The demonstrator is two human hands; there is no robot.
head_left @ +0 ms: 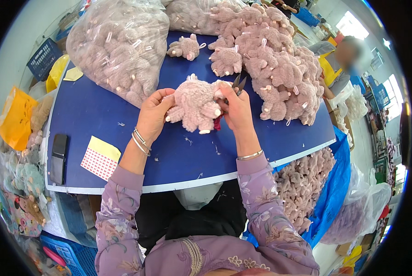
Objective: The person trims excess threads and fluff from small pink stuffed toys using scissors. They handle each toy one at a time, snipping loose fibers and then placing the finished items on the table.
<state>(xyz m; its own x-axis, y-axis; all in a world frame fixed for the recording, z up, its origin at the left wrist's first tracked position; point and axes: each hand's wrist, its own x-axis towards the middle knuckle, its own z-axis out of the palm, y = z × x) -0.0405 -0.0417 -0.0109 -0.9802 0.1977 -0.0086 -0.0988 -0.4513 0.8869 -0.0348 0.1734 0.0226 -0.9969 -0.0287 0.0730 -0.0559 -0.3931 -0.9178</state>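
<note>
Head view: the left hand is grasping one side of a pink plush toy above the blue desk; the right hand is grasping the opposite side and holding scissors, dark blades pointing forward.

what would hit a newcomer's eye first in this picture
Probably the pink plush toy held between the left hand and right hand, above the blue table. Next, the heap of similar toys at the far right and the bulging clear bag of them at the far left. Dark scissor blades point up beside the right hand.
</note>
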